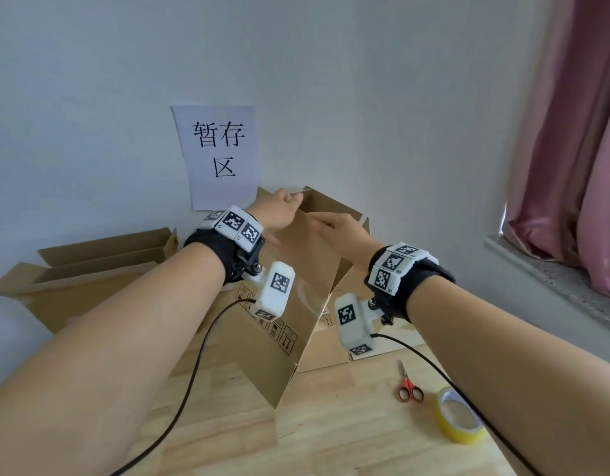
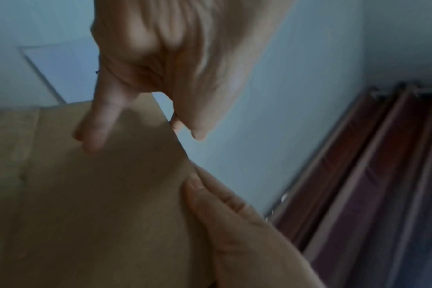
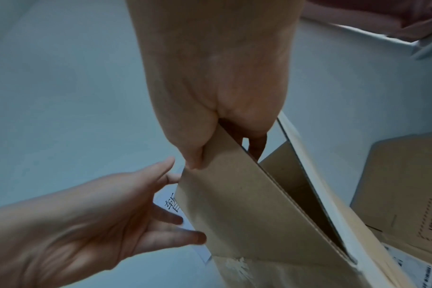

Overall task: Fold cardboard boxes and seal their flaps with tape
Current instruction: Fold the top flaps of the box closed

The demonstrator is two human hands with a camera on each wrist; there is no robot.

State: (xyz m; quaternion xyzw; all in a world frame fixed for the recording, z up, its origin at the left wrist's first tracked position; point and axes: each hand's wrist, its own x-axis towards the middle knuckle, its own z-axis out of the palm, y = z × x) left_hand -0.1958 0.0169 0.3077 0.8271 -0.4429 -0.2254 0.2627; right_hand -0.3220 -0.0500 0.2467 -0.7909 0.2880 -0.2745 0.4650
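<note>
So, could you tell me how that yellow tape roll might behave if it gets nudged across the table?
The tape roll lies flat on its side on the wooden table, so it would probably slide rather than roll. Its hollow core suggests it is light. Tipped onto its edge, it could roll off.

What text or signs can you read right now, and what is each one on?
"暂存区": white paper sheet taped to the wall.
Handling pictograms, one with down arrows, no words: held cardboard box.
Stamp-style print: flat carton, too blurred to read.
Square coded markers: wrist bands, not words.
</note>
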